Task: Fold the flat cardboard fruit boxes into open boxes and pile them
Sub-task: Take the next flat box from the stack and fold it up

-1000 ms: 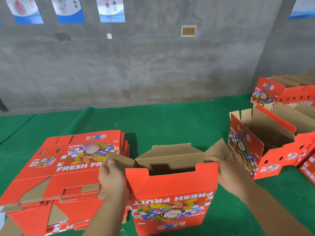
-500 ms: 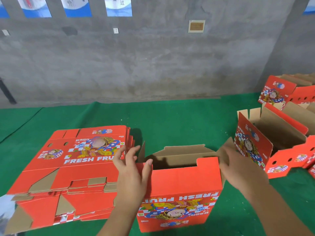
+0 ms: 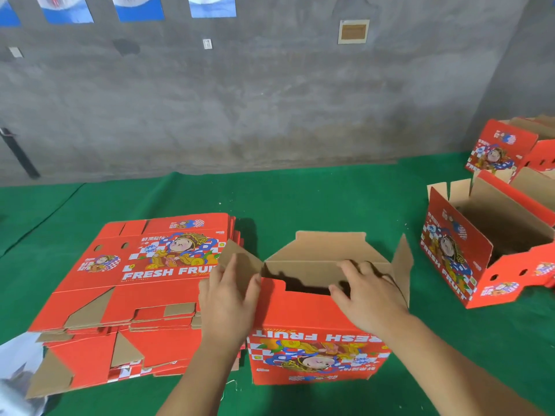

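- lettering "fresh fruit" ran upside down across the half-folded box [image 3: 315, 334] standing on the green mat [image 3: 300, 205].
- left hand [image 3: 226, 298] lay flat on its left flap; right hand [image 3: 368, 292] curled over the near wall's top edge.
- flat stack [image 3: 126, 283] touched its left; folded boxes [image 3: 480, 250] sat well apart, right.
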Tool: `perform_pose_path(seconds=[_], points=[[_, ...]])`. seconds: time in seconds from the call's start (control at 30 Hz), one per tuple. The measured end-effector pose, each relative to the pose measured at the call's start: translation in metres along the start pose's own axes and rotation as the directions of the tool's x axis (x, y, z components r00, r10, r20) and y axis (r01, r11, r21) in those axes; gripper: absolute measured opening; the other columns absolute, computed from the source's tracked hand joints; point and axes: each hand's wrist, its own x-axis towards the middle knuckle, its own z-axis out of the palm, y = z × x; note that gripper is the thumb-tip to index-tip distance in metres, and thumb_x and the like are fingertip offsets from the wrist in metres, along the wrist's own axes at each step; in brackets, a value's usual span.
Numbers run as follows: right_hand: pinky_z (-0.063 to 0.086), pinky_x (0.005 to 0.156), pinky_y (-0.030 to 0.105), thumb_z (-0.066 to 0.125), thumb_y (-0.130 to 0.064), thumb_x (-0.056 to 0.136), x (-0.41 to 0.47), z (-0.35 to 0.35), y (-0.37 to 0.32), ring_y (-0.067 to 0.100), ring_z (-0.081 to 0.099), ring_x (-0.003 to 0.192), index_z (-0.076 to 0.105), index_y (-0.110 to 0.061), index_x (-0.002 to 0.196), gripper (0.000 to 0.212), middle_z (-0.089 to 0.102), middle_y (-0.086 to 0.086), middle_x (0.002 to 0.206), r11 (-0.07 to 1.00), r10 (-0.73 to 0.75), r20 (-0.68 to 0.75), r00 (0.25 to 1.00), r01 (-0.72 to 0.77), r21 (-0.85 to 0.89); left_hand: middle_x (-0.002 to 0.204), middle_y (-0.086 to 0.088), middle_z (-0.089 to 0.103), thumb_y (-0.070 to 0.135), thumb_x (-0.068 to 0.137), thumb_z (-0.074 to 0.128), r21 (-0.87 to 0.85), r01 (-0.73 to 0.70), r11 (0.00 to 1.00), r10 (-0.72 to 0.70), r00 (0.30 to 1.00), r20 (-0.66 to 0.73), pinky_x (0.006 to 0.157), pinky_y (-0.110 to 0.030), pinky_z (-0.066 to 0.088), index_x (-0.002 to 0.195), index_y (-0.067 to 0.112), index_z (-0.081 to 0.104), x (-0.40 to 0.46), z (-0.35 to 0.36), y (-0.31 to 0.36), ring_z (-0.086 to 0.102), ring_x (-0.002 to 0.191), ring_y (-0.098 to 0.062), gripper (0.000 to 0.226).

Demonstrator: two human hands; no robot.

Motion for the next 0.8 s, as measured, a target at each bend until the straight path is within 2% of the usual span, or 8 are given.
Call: perform_pose_path(seconds=[0.13,0.23,0.37,0.43,0.5,0.6,0.7,0.8], points=[[0.033,0.117,0.045,0.024,-0.074,0.088,-0.003,0.010,-0.004,0.028,0.036,0.141,0.022,-0.036,0.153,0.076,0.033,0.005,0.153,0.998,0.058,-0.100,0.993,-0.055,0.023,0.132,-0.009,0.057,0.017,0.091,0.074,0.014,-0.148,0.989,0.148,0.984,-0.098,0.094,-0.046,0.041,0.146,0.017,0.051,-0.009,0.005,-0.001,0.047,0.105,-0.035,0.060],[0.010,0.125,0.049,0.033,-0.072,0.091,-0.001,0.015,-0.002,0.029,-0.016,0.156,-0.023,-0.047,0.156,0.089,-0.032,-0.003,0.166,0.998,0.045,-0.114,0.992,-0.039,0.053,0.115,0.005,0.060,-0.008,0.085,0.067,-0.125,-0.223,0.967,0.210,0.972,-0.108,0.085,-0.037,0.034,0.127,0.025,0.050,-0.008,0.010,-0.001,0.051,0.101,-0.032,0.055],[0.003,0.128,0.048,0.037,-0.061,0.095,-0.001,0.015,0.003,0.025,-0.033,0.151,-0.039,-0.047,0.147,0.093,-0.053,-0.005,0.153,0.997,0.051,-0.029,0.998,-0.050,0.057,0.111,0.019,0.056,0.021,0.096,0.067,-0.126,-0.436,0.891,0.447,0.890,0.089,0.084,-0.035,0.035,0.134,0.034,0.057,0.002,0.010,-0.002,0.049,0.101,-0.019,0.042],[0.004,0.128,0.048,0.039,-0.054,0.098,-0.005,0.008,-0.003,0.025,-0.031,0.153,-0.032,-0.045,0.152,0.090,-0.051,-0.003,0.155,0.996,0.048,-0.008,0.999,-0.048,0.082,0.112,0.020,0.046,0.054,0.100,0.050,-0.024,-0.513,0.858,0.500,0.824,0.265,0.090,-0.037,0.038,0.146,0.042,0.050,0.004,0.011,-0.005,0.042,0.101,-0.014,0.047],[0.008,0.128,0.047,0.046,-0.045,0.098,-0.014,0.000,-0.010,0.027,-0.017,0.157,0.000,-0.038,0.163,0.080,-0.033,0.002,0.166,0.997,-0.006,-0.102,0.995,0.014,0.075,0.113,0.015,0.038,0.076,0.096,0.024,0.093,-0.491,0.866,0.424,0.820,0.383,0.094,-0.037,0.037,0.154,0.043,0.039,0.006,0.014,-0.004,0.038,0.103,-0.014,0.068],[0.020,0.117,0.053,0.058,-0.035,0.086,-0.034,-0.004,-0.014,0.035,0.018,0.155,0.048,-0.030,0.150,0.065,0.015,0.010,0.170,0.989,-0.030,-0.531,0.847,0.101,0.106,0.123,0.005,0.045,0.074,0.095,0.005,0.242,-0.432,0.869,0.309,0.855,0.416,0.096,-0.039,0.040,0.161,0.040,0.023,0.012,0.021,0.006,0.045,0.109,-0.020,0.076],[0.019,0.118,0.053,0.072,-0.027,0.080,-0.050,0.003,-0.004,0.041,0.017,0.154,0.034,-0.022,0.156,0.085,0.016,0.023,0.167,0.959,0.201,-0.679,0.706,0.001,0.285,0.144,-0.001,0.049,0.066,0.100,0.025,0.280,-0.407,0.870,0.264,0.862,0.432,0.107,-0.043,0.041,0.159,0.039,0.022,0.022,0.027,0.018,0.050,0.123,-0.029,0.065],[0.030,0.115,0.047,0.071,-0.014,0.087,-0.058,0.018,0.007,0.031,0.044,0.141,0.028,-0.015,0.159,0.085,0.048,0.010,0.155,0.928,0.167,-0.519,0.838,0.044,0.371,0.142,0.002,0.056,0.061,0.099,0.039,0.191,-0.318,0.929,0.228,0.896,0.380,0.104,-0.042,0.045,0.147,0.046,0.027,0.026,0.033,0.023,0.054,0.120,-0.029,0.052]])
